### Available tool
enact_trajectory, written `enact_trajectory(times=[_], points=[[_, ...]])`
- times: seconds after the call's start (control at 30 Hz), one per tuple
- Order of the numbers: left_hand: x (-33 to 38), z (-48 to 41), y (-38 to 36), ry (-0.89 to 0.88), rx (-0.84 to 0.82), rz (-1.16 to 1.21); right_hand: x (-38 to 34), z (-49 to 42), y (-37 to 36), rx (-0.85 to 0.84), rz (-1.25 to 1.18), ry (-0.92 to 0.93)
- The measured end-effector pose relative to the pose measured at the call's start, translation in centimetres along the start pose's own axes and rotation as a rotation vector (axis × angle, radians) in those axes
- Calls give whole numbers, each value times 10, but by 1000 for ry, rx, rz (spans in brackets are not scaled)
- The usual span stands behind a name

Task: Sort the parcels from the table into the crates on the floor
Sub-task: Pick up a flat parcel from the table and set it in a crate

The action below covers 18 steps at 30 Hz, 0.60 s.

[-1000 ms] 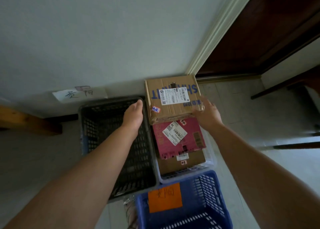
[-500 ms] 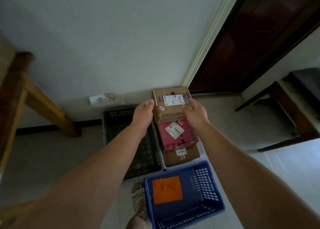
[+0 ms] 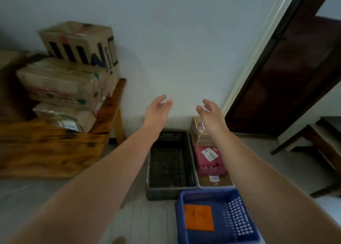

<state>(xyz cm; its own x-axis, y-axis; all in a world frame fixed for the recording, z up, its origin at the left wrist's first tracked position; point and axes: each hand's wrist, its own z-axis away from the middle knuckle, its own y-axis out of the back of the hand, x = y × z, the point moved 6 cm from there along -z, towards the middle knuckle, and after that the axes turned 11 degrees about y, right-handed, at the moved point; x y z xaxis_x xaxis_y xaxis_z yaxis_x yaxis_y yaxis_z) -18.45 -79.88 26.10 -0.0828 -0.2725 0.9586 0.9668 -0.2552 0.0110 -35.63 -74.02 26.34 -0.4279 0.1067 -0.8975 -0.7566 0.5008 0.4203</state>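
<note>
My left hand (image 3: 157, 110) and right hand (image 3: 210, 114) are both raised before the white wall (image 3: 175, 40), apart from each other, palms turned inward, fingers loosely relaxed and holding nothing. Below the right hand, and partly hidden by my right forearm, a brown cardboard parcel (image 3: 197, 131) sits at the far end of a pale plastic crate (image 3: 217, 187) on the floor. A pink parcel (image 3: 208, 160) and a flat brown parcel (image 3: 215, 180) lie in front of it in the same crate. A dark grey plastic crate (image 3: 162, 194) stands just left of that crate, beneath my left forearm. A blue plastic crate (image 3: 206, 193) with an orange label (image 3: 199, 217) stands nearest me. Well to the left of the left hand, a blurred stack of brown cardboard parcels (image 3: 60, 81) rests on the wooden table (image 3: 55, 147).
</note>
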Motion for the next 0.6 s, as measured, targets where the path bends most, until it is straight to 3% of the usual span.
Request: enact_trajectory(times=[0.27, 0.6], points=[[51, 68, 195, -157, 239, 57, -156, 46, -127, -101, -146, 265], [68, 130, 493, -188, 534, -38, -289, 140, -356, -291, -279, 328]])
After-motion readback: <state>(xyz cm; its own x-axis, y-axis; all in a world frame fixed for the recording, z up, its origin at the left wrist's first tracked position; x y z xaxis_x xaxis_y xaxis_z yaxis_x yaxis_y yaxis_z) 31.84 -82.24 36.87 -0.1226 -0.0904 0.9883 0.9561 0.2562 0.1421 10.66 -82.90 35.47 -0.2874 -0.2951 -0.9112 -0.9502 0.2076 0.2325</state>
